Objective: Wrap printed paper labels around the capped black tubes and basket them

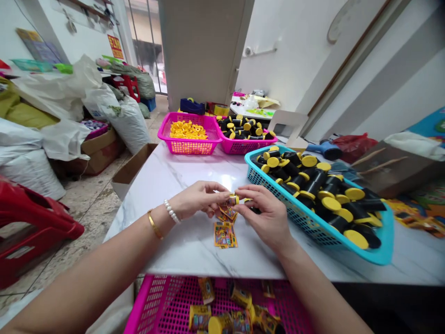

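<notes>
Over the white marble table (181, 167), my left hand (200, 199) and my right hand (266, 213) meet, both pinched on one small black tube with a yellow cap (234, 200). A strip of orange printed stickers (225, 232) lies on the table just under my hands, and part of it rises toward the tube. My left wrist carries a pearl bracelet and a gold bangle. To my right stands a blue basket (380, 253) heaped with black yellow-capped tubes.
At the table's far end stand a pink basket of yellow caps (189, 146) and a pink basket of black tubes (243, 147). Below the near edge, a pink basket (156, 301) holds labelled tubes. Red stools (31, 222), sacks and cardboard boxes crowd the floor at left.
</notes>
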The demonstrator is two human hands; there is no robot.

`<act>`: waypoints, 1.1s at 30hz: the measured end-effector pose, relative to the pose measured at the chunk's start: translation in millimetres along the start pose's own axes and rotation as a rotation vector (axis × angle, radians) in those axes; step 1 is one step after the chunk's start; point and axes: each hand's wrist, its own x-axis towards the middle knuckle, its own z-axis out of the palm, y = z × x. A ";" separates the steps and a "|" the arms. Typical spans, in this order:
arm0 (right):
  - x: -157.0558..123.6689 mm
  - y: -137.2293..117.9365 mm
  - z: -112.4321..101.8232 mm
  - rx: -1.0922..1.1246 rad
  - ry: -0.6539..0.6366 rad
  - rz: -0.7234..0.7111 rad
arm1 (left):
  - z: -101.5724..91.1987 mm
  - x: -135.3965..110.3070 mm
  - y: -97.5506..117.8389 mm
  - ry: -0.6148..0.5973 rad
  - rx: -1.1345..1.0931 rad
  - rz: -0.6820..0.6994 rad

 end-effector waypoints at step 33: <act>-0.4 -3.7 -0.5 0.588 -0.080 0.209 | 7.3 3.8 -13.8 -0.163 -0.105 0.034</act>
